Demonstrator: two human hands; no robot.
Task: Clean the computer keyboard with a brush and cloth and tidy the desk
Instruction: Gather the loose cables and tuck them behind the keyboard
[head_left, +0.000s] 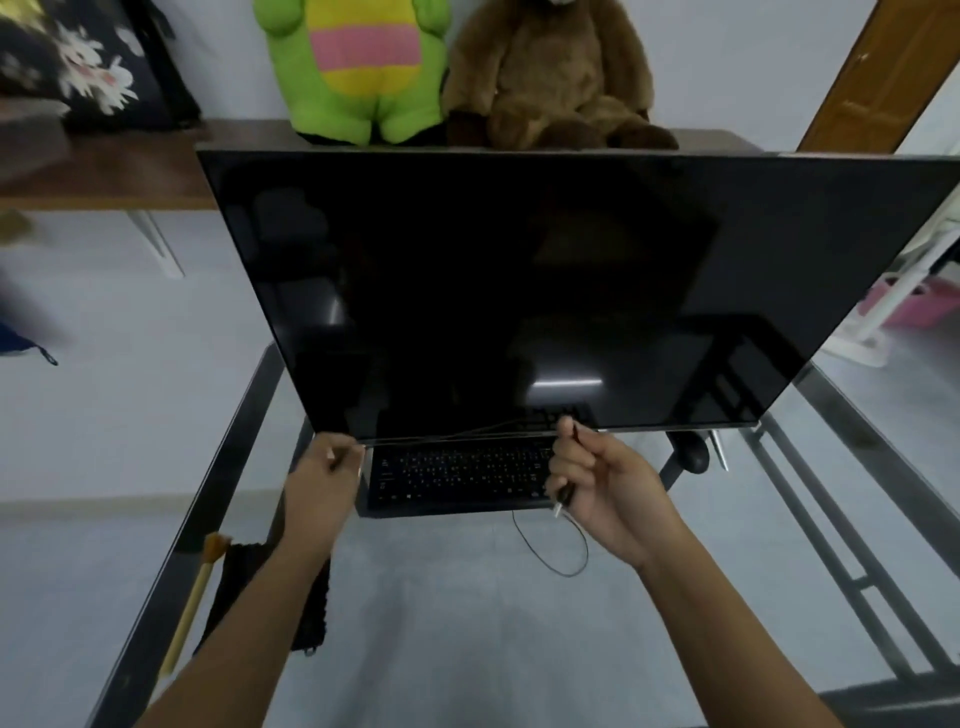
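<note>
Both hands are working out in front of the big dark monitor (519, 291), which is standing on the glass desk (441, 623) and filling most of the view. The left hand (324, 480) is sitting at the monitor's lower left corner, fingers curled in tight, pinching one end of a thin black cable (467, 432) that is stretching across the screen's bottom edge. The right hand (602, 491) is hovering at the right end of the keyboard (460, 475), fingers closed around the cable's other end; a small metal-tipped plug is poking out below the fist, though it is too blurred to say what kind of connector it is. More of that cable is looping loosely on the glass just in front of the keyboard.

The black keyboard is lying flat on the desk, tucked partly under the monitor, between the two hands. A dark mouse (693, 457) is resting to its right, behind the right hand.

Over on the desk's left edge, the brush (195, 603) with its pale wooden handle is lying lengthwise, bristles pointing away, and the dark cloth (244, 577) is sitting just beside it, partly hidden by the left forearm. Neither hand is touching them.

On the shelf behind the monitor, a green plush toy (358, 67) and a brown teddy bear (550, 78) are sitting side by side.
</note>
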